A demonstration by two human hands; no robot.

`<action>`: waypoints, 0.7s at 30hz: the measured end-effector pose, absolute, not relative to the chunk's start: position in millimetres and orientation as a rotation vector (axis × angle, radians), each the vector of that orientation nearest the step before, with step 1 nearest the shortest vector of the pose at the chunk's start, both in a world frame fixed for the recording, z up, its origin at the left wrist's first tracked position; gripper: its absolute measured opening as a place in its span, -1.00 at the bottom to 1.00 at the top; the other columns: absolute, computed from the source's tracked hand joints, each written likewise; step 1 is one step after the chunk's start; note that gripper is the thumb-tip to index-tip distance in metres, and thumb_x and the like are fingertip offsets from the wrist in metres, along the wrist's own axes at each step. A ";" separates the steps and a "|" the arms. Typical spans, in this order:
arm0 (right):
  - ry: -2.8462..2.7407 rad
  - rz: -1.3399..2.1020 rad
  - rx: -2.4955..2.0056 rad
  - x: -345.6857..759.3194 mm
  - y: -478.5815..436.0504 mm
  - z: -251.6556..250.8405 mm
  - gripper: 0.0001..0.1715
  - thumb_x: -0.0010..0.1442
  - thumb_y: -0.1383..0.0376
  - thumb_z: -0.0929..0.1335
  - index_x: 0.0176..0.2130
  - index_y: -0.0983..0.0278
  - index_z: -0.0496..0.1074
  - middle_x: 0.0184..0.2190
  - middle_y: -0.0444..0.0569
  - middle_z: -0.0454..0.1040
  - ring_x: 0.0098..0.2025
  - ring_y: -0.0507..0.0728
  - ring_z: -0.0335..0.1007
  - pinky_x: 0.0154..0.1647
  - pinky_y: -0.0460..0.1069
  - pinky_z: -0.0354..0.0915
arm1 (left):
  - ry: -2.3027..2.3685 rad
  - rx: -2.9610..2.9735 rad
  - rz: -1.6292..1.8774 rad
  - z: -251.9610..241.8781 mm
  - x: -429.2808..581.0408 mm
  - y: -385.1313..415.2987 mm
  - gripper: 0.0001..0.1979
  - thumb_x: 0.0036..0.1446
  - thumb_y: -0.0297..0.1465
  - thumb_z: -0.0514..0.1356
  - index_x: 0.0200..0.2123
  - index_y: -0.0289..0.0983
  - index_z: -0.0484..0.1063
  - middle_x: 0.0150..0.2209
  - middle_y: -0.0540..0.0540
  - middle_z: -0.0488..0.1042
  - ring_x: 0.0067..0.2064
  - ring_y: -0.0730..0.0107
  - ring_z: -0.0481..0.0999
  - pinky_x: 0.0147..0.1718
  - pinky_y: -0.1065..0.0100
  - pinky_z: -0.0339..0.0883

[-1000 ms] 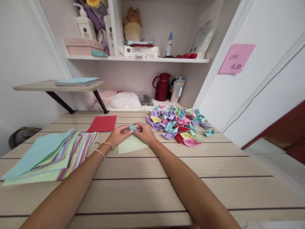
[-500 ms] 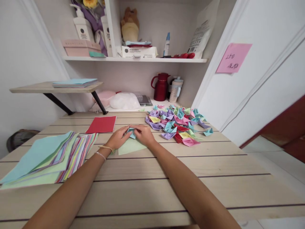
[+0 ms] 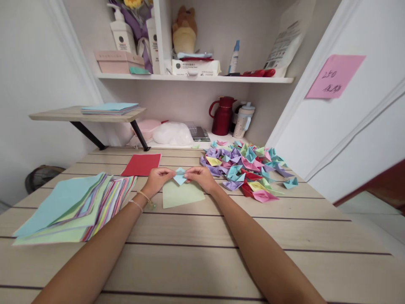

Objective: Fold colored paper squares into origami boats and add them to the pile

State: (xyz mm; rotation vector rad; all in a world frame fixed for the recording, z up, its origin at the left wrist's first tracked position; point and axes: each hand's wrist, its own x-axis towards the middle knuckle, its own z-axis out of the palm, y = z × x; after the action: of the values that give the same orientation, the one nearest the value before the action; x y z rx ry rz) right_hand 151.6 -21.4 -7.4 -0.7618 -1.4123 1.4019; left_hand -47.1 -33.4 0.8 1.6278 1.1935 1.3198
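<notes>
Between my two hands is a small light-blue folded paper [image 3: 180,177], shaped like a diamond. My left hand [image 3: 157,179] pinches its left corner, and the fingers of my right hand [image 3: 201,176] are closed on its right corner. Below it a pale green sheet of paper [image 3: 182,196] lies flat on the table. To the right spreads a heap of folded paper boats [image 3: 234,173] in purple, blue, pink, red, yellow and green. A red stack of square paper [image 3: 142,164] lies beyond my left hand.
Fanned coloured sheets [image 3: 63,202] cover the table's left side. A small raised shelf [image 3: 60,113] bears a paper stack [image 3: 109,108]. At the back stand a red jug [image 3: 223,116], a pale tumbler [image 3: 243,120] and a clear plastic bag [image 3: 172,134]. A pink note [image 3: 336,77] hangs at right.
My hands have drawn apart to the two sides of the blue paper, which now shows as an open diamond instead of being mostly covered. The view has shifted slightly left.
</notes>
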 end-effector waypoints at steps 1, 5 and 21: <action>-1.417 1.381 -0.790 151.5 -21.1 -6.8 -0.62 -0.18 0.07 0.51 -0.47 0.33 0.52 -0.54 -0.07 0.53 -0.49 0.04 0.44 -0.37 -0.05 0.40 | 1.196 1.629 1.321 1.0 -46.2 -33.7 -0.64 -0.19 -0.10 0.35 -0.51 -0.31 0.55 -0.45 -0.10 0.58 -0.43 0.33 0.49 -0.41 0.35 0.36; -1.416 1.353 -0.791 147.6 -21.5 -5.8 -0.58 -0.12 0.00 0.48 -0.48 0.31 0.48 -0.57 -0.09 0.50 -0.53 0.04 0.42 -0.44 -0.07 0.37 | 1.141 1.598 1.320 1.2 -42.6 -35.0 -0.65 -0.11 -0.16 0.34 -0.33 -0.31 0.50 -0.49 -0.04 0.52 -0.44 0.41 0.47 -0.42 0.40 0.34; -1.558 1.175 -0.864 146.2 -17.5 -19.5 -0.56 0.03 0.13 0.43 -0.10 0.26 0.48 -0.53 -0.13 0.45 -0.52 0.02 0.30 -0.47 -0.08 0.26 | 1.124 1.616 1.189 0.8 -42.2 -37.2 -0.63 -0.09 -0.32 0.32 -0.17 -0.33 0.49 -0.34 -0.13 0.56 -0.35 0.34 0.50 -0.33 0.35 0.37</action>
State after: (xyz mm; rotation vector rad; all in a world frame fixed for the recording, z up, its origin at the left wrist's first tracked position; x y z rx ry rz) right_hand 146.2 -17.5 -19.5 -0.8645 -1.5580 1.1753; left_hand -42.2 -37.2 0.8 1.6159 1.1240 1.1886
